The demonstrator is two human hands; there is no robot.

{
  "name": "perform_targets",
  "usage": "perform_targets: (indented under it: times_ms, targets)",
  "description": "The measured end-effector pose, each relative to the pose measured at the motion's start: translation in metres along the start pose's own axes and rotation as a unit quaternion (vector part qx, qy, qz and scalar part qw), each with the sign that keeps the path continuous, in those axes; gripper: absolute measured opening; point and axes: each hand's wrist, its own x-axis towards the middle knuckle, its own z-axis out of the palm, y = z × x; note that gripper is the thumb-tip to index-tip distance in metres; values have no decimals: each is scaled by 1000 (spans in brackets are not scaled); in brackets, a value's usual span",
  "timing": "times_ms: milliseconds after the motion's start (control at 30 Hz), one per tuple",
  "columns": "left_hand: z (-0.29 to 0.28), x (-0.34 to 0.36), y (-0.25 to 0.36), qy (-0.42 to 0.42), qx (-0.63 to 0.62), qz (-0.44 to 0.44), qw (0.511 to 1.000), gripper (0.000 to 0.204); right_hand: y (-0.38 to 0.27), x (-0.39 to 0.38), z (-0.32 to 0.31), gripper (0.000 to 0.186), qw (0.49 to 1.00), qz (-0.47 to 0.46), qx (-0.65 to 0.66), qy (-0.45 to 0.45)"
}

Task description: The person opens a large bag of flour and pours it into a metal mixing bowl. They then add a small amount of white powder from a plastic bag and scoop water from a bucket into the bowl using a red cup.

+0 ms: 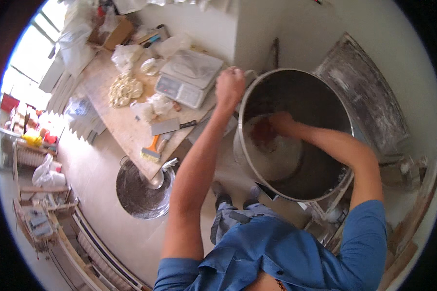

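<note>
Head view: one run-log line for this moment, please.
left hand: grips pot rim | right hand: inside steel pot, in white-and-red contents | table: scale, cleaver

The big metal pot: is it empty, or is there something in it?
Not empty. The pot holds a white mass with a reddish patch; the right hand reaches into it.

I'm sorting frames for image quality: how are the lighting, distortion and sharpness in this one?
Head view: daylight blows out the window at upper left; the fisheye bends the wooden table edges and leaves black corners. The left hand on the steel pot rim is fairly sharp; the right hand, deep in the pot's shadowed interior over pale and reddish contents, looks soft and hard to read.
</note>
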Motion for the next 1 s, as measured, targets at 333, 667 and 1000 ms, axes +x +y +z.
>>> perform_targets:
  times_ms: [333,667,1000]
  targets:
    - [-1,7,-8,11,10,54,998,41,39,-41,-107,35,857,133,465,-180]
    - [-4,42,-56,22,36,93,995,42,80,-224,-231,31,831,184,522,57]
    - [-18,41,-62,-36,-13,19,999,42,146,-389,-185,37,865,374,276,186]
